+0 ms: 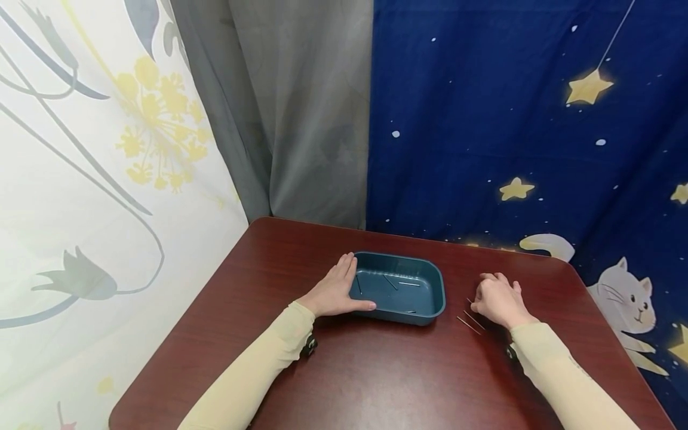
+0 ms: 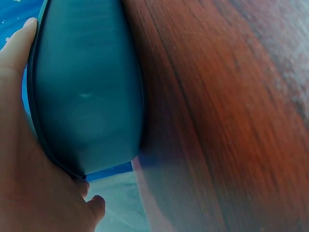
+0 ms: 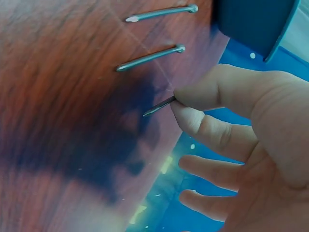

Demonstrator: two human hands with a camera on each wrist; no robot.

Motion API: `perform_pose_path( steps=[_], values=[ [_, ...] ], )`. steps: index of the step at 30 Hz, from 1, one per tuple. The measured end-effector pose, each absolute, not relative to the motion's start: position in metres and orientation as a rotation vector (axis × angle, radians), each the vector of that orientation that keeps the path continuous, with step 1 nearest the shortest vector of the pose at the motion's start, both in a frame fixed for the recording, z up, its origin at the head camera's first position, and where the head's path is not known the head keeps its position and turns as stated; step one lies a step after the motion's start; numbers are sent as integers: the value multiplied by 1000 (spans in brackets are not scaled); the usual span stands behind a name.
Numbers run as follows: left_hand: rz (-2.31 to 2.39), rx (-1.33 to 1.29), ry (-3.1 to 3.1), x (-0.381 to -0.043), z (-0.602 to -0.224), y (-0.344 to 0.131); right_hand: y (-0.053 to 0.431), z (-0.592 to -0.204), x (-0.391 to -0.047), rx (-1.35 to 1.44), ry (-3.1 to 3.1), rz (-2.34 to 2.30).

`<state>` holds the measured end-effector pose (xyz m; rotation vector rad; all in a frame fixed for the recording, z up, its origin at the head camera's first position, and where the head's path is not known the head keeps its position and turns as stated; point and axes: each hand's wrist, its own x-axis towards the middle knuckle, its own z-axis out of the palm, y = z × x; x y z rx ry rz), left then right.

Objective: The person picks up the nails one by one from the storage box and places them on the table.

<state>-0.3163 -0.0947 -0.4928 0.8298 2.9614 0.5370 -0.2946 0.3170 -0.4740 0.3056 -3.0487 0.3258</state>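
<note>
In the head view a dark teal plastic tray [image 1: 378,297] sits on the table with several thin nails [image 1: 409,284] lying apart on its floor. My left hand [image 1: 335,289] rests on the tray's left end, fingers straight and thumb stretched along the near rim. To the right of the tray, my right hand [image 1: 501,300] pinches a nail [image 3: 159,105] between thumb and index finger. Its pointed end sticks out low over the table and its head is hidden by the fingertips. Two more nails, an upper nail [image 3: 161,13] and a lower nail [image 3: 150,58], lie side by side near that hand.
The reddish-brown table [image 1: 376,382] has rounded far corners. A grey curtain [image 1: 317,119] and a blue starry curtain [image 1: 473,119] hang behind it. White floral cloth [image 1: 107,209] hangs along the left side. Both forearms wear pale sleeves with small dark devices under the wrists.
</note>
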Motion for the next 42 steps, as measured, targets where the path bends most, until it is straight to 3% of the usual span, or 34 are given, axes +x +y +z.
perform_pose_path(
  steps=[27,42],
  values=[
    [562,844,2964,-317,-495,-95,316,-475,-276,266,-3095,324],
    [538,833,2966,-317,-496,-95,287,-456,-302,497,-2799,316]
  ],
)
